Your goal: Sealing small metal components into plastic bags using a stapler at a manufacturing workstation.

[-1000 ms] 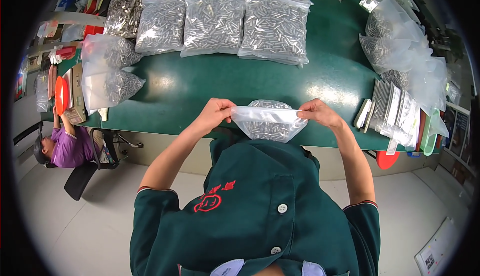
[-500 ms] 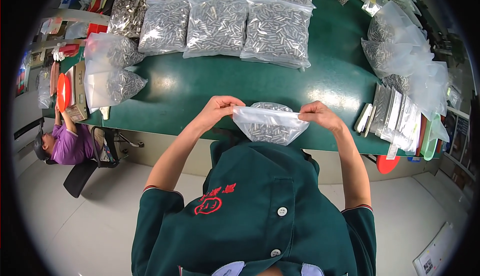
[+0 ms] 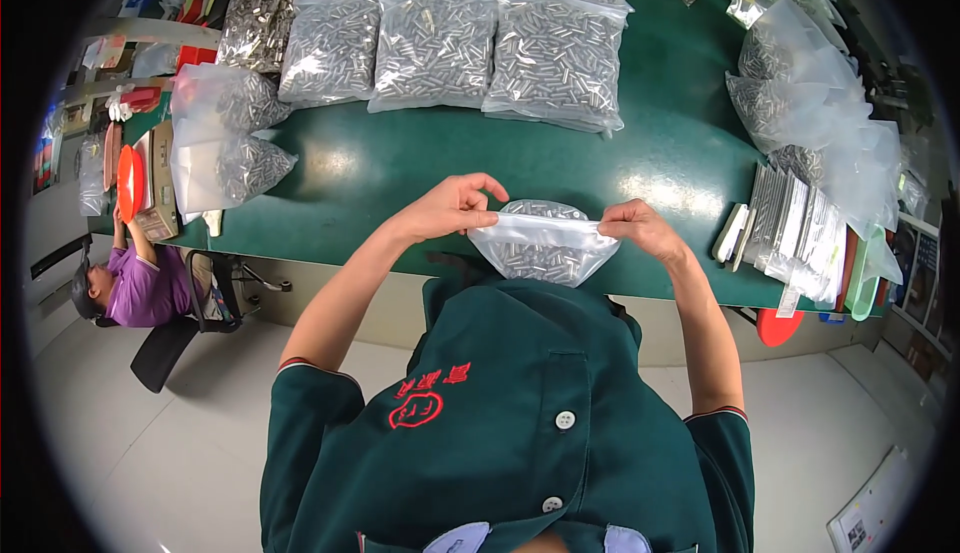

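- The green counter (image 3: pixel 420 168) fills the upper half of the view, its near edge running just beyond the person's chest.
- The person's dark green shirt (image 3: pixel 520 423), with buttons down the front and a red emblem on the chest, takes up the lower middle; both bare forearms rise from it toward the counter edge.
- A row of large clear bags of small metal cylinders (image 3: pixel 440 33) lies side by side along the far part of the counter, well apart from the hands.
- A heap of loose clear bags (image 3: pixel 820 113), some holding metal parts, sits at the right end of the counter.
- Two part-filled clear bags (image 3: pixel 225 143) lie at the left end of the counter.
- A stack of flat empty bags (image 3: pixel 795 233) rests near the right edge, with a pale marker-like stick just beside it.
- Another person in a purple top (image 3: pixel 135 288) sits on a chair at the far left, below the counter's left end.
- The small clear bag of metal cylinders (image 3: pixel 545 248) hangs at the counter's near edge, between the two hands and just above the shirt, its upper strip stretched level.
- The left hand (image 3: pixel 455 208) pinches the bag's top left corner between thumb and fingertips, the other fingers curled loosely.
- The right hand (image 3: pixel 640 231) is closed in a pinch on the bag's top right corner.
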Available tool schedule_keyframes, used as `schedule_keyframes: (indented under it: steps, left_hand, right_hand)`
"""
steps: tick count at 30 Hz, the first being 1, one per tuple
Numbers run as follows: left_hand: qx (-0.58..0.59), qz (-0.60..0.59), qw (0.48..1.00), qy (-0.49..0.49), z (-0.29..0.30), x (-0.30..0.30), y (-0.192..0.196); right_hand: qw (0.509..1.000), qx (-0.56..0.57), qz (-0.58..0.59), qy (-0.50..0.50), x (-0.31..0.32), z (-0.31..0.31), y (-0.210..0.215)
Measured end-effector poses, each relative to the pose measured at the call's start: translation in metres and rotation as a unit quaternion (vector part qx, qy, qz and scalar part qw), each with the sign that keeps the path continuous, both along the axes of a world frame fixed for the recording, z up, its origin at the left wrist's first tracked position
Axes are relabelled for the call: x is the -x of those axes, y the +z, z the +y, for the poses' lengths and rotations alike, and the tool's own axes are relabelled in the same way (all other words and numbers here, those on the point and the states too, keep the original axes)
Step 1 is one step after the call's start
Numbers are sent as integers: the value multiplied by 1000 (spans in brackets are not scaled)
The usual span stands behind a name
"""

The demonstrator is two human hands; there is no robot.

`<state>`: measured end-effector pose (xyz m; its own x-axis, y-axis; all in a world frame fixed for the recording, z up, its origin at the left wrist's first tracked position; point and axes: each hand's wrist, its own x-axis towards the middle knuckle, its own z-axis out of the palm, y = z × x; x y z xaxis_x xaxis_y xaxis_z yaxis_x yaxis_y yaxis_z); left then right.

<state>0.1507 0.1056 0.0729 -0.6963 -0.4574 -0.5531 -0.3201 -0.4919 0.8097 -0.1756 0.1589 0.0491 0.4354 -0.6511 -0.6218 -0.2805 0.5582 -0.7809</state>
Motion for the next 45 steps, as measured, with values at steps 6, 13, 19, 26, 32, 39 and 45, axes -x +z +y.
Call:
schedule_keyframes:
  steps: [6, 13, 19, 26, 32, 39, 45]
  left_hand:
    - [166, -89, 964, -186, -17, 31, 11]
    - [164, -121, 975, -86, 9, 64, -12]
    - [151, -110, 974, -130, 1, 69, 5]
    - [119, -84, 985, -88, 10, 78, 1]
    - [62, -100, 991, -61, 13, 81, 0]
    - [180, -91, 978, -49, 22, 79, 4]
    - [168, -93, 980, -45, 23, 76, -1]
  right_hand:
    - [1000, 16, -21, -11, 1, 3, -3]
    - [999, 21, -36, -31, 6, 11, -7]
    - [989, -4, -115, -94, 4, 21, -21]
    - [993, 31, -79, -77, 5, 19, -3]
    - [981, 184, 50, -48, -8, 24, 8]
    - [899, 370, 219, 76, -31, 9, 26]
    - [945, 286, 122, 105, -21, 6, 22]
